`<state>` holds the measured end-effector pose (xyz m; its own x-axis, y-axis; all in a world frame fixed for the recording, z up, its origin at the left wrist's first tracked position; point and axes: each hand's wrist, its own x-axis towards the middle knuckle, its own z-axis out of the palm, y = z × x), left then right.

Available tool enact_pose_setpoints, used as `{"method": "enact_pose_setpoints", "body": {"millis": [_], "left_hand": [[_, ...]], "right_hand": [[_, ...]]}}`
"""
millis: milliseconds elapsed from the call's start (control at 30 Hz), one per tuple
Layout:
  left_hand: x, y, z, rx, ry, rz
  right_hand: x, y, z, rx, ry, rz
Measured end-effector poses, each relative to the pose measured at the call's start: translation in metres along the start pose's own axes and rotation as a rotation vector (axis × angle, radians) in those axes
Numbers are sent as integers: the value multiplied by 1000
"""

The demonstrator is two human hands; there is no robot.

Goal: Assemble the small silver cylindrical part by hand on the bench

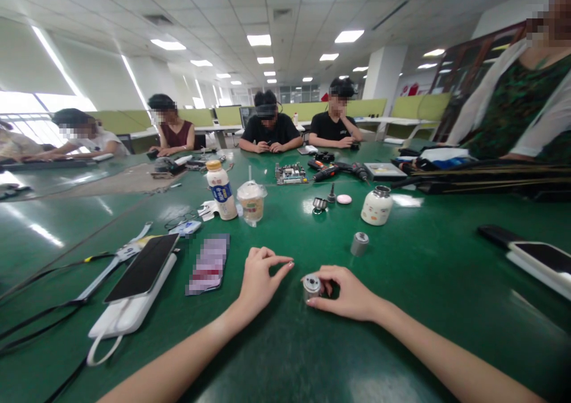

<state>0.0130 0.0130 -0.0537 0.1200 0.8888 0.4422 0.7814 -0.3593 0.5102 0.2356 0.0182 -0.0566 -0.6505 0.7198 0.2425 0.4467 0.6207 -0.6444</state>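
My right hand (345, 293) has its thumb and fingers around a small silver motor (311, 289), a metal cylinder standing on the green table, its end face with dark holes turned up. To the left, my left hand (261, 278) is held over the table with thumb and index fingertip pinched together. Whatever may be between those tips is too small to make out. Beyond my right hand stands a second silver motor (359, 244). Past it are a white jar-shaped flask (377, 205) with a face drawn on it, a pink oval object (344, 199) and a metal flask lid (319, 204).
To the left lie a phone (143, 266) on a white power bank (134, 308) and a purple packet (209, 263). A drink bottle (222, 192), lidded cup (252, 201), circuit board (291, 173) and power drill (352, 169) stand farther off. Several people sit across; another stands right.
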Motion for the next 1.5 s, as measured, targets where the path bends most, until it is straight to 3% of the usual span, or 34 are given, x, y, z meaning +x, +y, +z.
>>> {"method": "enact_pose_setpoints", "body": {"millis": [233, 467, 667, 1200, 1500], "left_hand": [[-1, -11, 7, 72, -82, -27], [-2, 15, -4, -132, 1, 34], [-11, 37, -9, -250, -42, 101], [-17, 45, -13, -282, -148, 153], [-19, 47, -11, -308, -139, 140]], "right_hand": [[-2, -1, 1, -123, 21, -28], [-2, 1, 3, -142, 34, -41], [-2, 3, 3, -121, 47, -56], [-2, 3, 4, -123, 70, -68], [-2, 0, 3, -124, 50, -60]]}}
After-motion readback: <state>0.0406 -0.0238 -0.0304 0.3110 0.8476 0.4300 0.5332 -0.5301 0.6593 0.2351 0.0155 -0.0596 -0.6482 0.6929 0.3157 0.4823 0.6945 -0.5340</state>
